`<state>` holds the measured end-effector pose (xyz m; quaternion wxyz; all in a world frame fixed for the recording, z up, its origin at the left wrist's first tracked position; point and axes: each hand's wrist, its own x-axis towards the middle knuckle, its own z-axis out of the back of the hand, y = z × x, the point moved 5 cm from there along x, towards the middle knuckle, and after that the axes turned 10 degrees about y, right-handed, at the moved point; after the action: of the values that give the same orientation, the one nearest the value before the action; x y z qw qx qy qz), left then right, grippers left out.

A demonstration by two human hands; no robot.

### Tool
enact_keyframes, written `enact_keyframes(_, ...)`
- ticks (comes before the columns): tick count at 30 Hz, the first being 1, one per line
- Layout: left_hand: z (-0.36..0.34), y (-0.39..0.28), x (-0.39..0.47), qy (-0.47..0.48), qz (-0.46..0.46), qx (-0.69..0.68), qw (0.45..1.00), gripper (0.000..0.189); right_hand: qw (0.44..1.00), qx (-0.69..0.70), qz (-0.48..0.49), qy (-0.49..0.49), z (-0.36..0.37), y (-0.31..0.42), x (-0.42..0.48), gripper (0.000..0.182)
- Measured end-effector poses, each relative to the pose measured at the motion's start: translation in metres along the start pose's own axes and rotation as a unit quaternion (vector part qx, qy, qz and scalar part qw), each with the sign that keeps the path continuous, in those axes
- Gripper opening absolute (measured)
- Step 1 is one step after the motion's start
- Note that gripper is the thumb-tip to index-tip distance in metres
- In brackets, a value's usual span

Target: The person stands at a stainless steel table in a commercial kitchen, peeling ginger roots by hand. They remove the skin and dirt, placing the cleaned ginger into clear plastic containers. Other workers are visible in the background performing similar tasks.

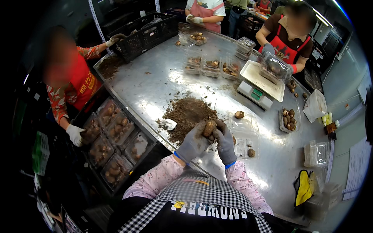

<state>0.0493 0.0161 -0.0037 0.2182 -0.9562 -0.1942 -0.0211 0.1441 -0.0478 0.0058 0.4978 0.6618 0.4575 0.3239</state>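
My left hand and my right hand, both in grey dotted gloves, meet over the table edge. Between them is a small brown taro corm, gripped from both sides. Just beyond my hands lies a heap of brown peelings and soil, with a crumpled white scrap on it. To the right of my right hand, an open clear plastic clamshell box lies on the metal table. One taro corm rests in its near half, and another on its far half.
A weighing scale stands beyond the box, where a co-worker holds a clear box over it. A filled taro box and stacked clear containers sit on the right. At left, another person's gloved hand touches a crate of packed boxes.
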Motion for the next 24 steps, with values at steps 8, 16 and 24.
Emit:
enact_keyframes(8,-0.011,0.003,0.002,-0.02,0.055,0.16,0.985,0.026,0.981,-0.172,0.063,-0.057,0.013,0.022,0.005,0.017)
enact_keyframes(16,0.026,0.0,0.01,-0.015,-0.025,0.025,0.999,0.03,0.956,-0.276,0.038,-0.087,0.021,0.017,0.003,0.02)
enact_keyframes(24,0.048,0.02,0.006,0.061,-0.022,-0.106,0.992,0.031,0.906,-0.401,0.111,-0.081,0.008,0.007,0.004,0.018)
